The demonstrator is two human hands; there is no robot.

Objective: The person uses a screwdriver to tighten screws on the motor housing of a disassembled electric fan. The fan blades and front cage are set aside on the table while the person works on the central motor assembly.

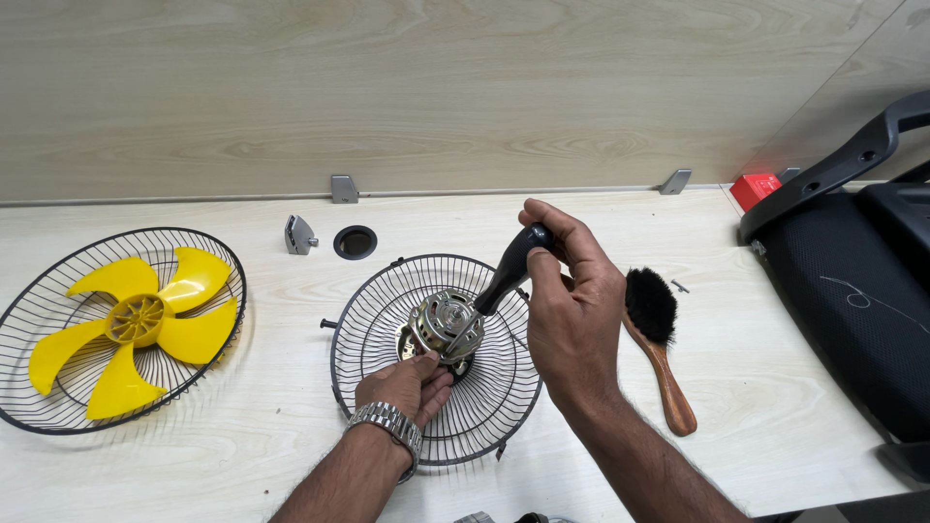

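Pale wood desk: right hand [572, 300] is gripping the black screwdriver [509, 271] shut, slanting down-left into the motor [446, 324]; left hand [405, 385] is pinching it from below.

**A:** How is the left hand [405, 385] posed?

**B:** Its forearm enters from the lower edge and angles up and to the right. The palm faces down, the fingers are curled forward with their tips pressed against something, and a metal watch circles the wrist.

**A:** And the right hand [572, 305]?

**B:** It is raised higher, on a forearm rising from the lower right. Thumb and fingers are closed in a firm grip, knuckles uppermost.
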